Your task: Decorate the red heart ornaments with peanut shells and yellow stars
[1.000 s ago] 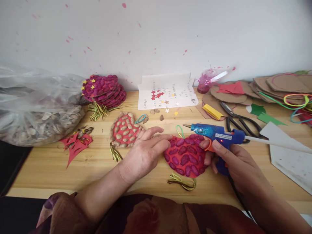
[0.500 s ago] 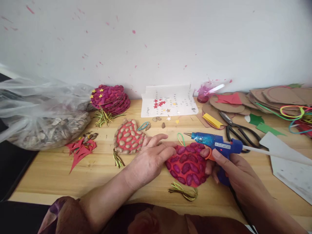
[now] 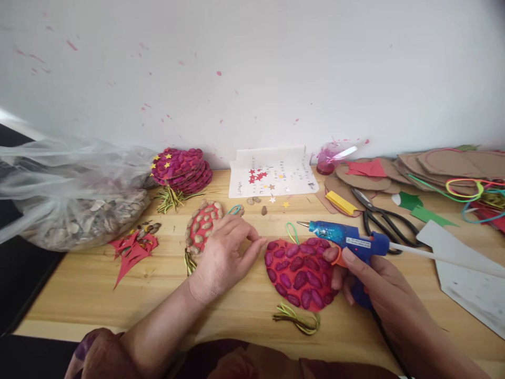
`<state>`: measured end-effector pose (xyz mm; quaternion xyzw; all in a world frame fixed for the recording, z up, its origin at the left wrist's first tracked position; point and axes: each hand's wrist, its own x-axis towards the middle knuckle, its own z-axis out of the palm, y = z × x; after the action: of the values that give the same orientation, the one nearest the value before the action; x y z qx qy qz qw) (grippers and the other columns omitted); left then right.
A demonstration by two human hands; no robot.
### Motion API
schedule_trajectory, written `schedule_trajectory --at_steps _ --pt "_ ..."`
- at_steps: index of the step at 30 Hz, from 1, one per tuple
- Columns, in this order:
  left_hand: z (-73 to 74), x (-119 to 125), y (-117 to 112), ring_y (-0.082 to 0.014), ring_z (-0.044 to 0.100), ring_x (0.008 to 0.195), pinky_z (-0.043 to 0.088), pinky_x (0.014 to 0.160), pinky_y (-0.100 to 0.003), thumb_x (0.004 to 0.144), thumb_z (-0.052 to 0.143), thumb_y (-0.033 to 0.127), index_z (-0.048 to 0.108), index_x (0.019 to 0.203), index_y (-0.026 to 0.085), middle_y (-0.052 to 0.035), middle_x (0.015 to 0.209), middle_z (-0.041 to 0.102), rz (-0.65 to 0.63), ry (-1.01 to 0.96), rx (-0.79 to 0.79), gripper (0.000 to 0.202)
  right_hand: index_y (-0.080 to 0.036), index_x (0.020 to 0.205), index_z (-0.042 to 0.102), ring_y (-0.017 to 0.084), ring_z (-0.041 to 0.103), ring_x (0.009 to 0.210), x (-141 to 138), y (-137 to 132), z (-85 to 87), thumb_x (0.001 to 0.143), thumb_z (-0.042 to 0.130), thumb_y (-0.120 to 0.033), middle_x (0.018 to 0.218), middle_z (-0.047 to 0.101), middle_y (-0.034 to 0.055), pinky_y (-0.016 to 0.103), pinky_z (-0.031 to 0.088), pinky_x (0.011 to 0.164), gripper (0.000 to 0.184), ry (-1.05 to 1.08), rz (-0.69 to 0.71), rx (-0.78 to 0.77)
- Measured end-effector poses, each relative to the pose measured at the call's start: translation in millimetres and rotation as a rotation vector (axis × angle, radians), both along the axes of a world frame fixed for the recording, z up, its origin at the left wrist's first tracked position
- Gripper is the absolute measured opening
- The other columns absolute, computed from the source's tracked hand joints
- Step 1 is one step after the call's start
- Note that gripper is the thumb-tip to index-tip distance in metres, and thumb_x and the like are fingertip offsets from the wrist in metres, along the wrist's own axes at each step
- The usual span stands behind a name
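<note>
My right hand point(image 3: 366, 279) is closed round the handle of a blue hot glue gun point(image 3: 347, 237), a finger on its orange trigger. Its metal nozzle points left, and a white glue stick juts from its back. Just below lies a red heart point(image 3: 298, 273) covered with purple-dyed shells or nuts, a green loop at its top. My left hand point(image 3: 226, 252), loosely curved with nothing visible in it, hovers left of that heart. It partly hides a second red heart point(image 3: 203, 226) with tan pieces. A yellow-green and brown tassel point(image 3: 298, 318) lies below the purple heart.
At left stand a clear bag of shells point(image 3: 87, 216), red paper scraps point(image 3: 134, 250) and stacked purple pieces point(image 3: 183, 168). A star sheet point(image 3: 272, 173) and a cup of purple liquid point(image 3: 326, 160) are at the back. Scissors point(image 3: 386, 216) and cardboard shapes point(image 3: 450, 163) lie right.
My left hand has come off the purple heart and moved left, over the tan-pieced heart. My right hand still holds the glue gun in nearly the same place.
</note>
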<state>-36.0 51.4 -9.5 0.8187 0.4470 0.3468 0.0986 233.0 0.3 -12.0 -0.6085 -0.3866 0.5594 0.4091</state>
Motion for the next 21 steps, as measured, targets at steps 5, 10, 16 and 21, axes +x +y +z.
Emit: schedule_trajectory --at_steps 5,10,16,21 --pt "-0.2 -5 4 -0.0154 0.057 0.076 0.044 0.075 -0.031 0.090 0.061 0.013 0.054 0.077 0.020 0.0004 0.075 0.062 0.060 0.002 -0.001 0.017 -0.019 0.068 0.068 0.016 0.054 0.045 1 0 -0.5 0.083 0.066 -0.063 0.059 0.069 0.0065 0.030 0.037 0.048 0.047 -0.028 0.013 -0.034" --pt "8.0 -6 10 -0.0142 0.055 0.074 0.043 0.075 -0.029 0.087 0.059 0.008 0.052 0.075 0.020 0.0016 0.074 0.060 0.067 0.056 0.049 0.019 -0.018 0.081 0.069 0.014 0.052 0.046 -2 -1 -0.3 0.086 0.065 -0.060 0.059 0.068 0.0039 0.028 0.037 0.049 0.043 -0.001 -0.027 0.007" --pt "35.0 -6 44 -0.0172 0.062 0.087 0.047 0.080 -0.029 0.086 0.056 0.007 0.063 0.110 0.020 -0.0010 0.087 0.068 -0.006 0.181 -0.020 0.028 -0.019 0.085 0.067 0.013 0.052 0.044 -1 -1 -2.5 0.086 0.065 -0.058 0.058 0.068 0.0023 0.026 0.038 0.048 0.040 0.033 -0.023 0.002" --pt "48.5 25 113 -0.0194 0.066 0.086 0.049 0.082 -0.030 0.085 0.062 0.019 0.073 0.088 0.020 -0.0030 0.090 0.075 0.025 0.298 -0.297 0.012 -0.019 0.087 0.065 0.012 0.052 0.044 1 1 0.6 0.088 0.063 -0.058 0.057 0.067 0.0014 0.024 0.037 0.047 0.039 0.091 -0.040 -0.003"
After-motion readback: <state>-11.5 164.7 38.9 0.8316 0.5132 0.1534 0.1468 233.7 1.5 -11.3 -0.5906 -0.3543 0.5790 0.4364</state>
